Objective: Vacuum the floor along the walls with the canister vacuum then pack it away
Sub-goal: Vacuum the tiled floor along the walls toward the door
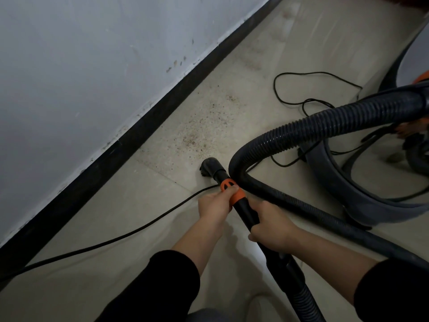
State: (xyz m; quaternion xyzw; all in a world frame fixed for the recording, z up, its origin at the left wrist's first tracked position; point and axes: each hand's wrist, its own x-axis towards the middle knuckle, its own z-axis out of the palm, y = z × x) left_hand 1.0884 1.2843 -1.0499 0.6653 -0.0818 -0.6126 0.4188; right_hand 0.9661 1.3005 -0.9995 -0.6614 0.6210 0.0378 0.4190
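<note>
A black vacuum wand with an orange collar points down at the beige floor. Its small black brush nozzle touches the floor near a patch of brown dirt specks. My left hand grips the orange collar. My right hand grips the wand just behind it. A ribbed black hose loops from the wand up to the canister vacuum at the right edge, which is only partly in view.
A white wall with a black skirting board runs diagonally on the left. A thin black power cord lies along the floor and coils near the canister. A second hose stretch lies on the floor at right.
</note>
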